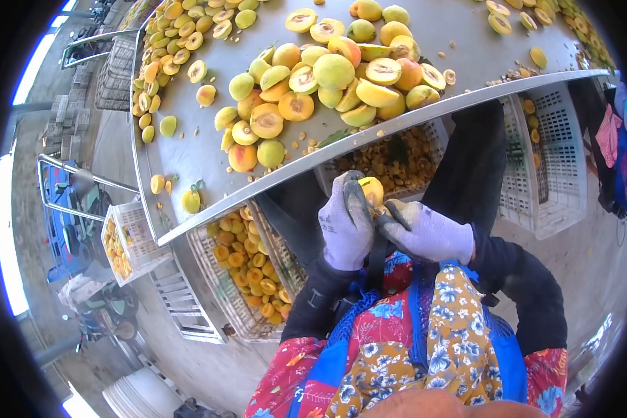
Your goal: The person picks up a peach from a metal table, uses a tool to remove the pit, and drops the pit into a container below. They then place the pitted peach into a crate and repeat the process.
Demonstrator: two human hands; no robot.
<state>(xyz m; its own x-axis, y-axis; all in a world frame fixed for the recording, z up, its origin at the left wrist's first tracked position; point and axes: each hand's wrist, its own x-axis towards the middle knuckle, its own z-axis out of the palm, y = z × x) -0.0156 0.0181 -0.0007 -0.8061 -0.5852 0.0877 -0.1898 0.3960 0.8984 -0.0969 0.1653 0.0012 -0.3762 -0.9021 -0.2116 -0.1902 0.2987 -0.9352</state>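
Both hands wear pale purple gloves with dark, dirty fingers and meet in front of the body, just below the table edge. My left hand [348,221] is closed on a yellow fruit half [371,191], its cut side facing up. At the lower right of that fruit, my right hand [425,228] has its fingers pressed together; whatever they pinch is too small to make out. On the metal table [209,150] beyond lies a heap of whole and halved yellow-green fruits [333,71], some showing pits.
A crate of pits and scraps [404,164] stands below the table between the legs. At the left, one crate holds fruit halves [247,261]; another stands farther left [146,240]. White crates [557,153] are at the right. The metal table rim [397,127] crosses ahead.
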